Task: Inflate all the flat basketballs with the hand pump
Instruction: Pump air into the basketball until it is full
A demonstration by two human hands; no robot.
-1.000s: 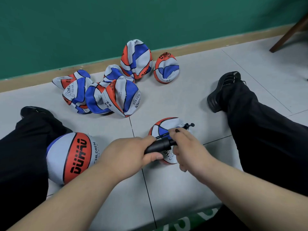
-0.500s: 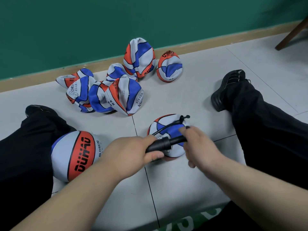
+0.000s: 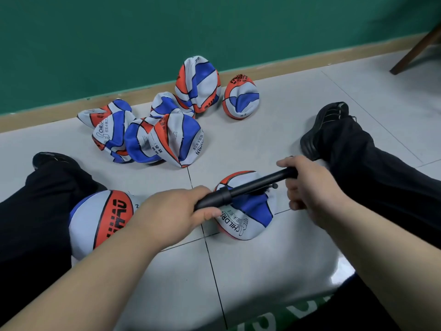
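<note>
While my left hand is gripping the hand pump, my right hand is clasping its extended handle over 1 flat basketball; pumping step, inward push probably next.

Your hand pump looks like black plastic, matt, with a smooth barrel. The flat basketball beneath it has a rubbery-looking skin, creased and dull. The flat balls heaped near the floor's far edge show the same wrinkled, matt skin. The inflated ball is taut and smooth. The floor tiles are smooth with a faint sheen. Your trousers are matt black cloth. The wall is matt green. The chair leg looks like wood.
</note>
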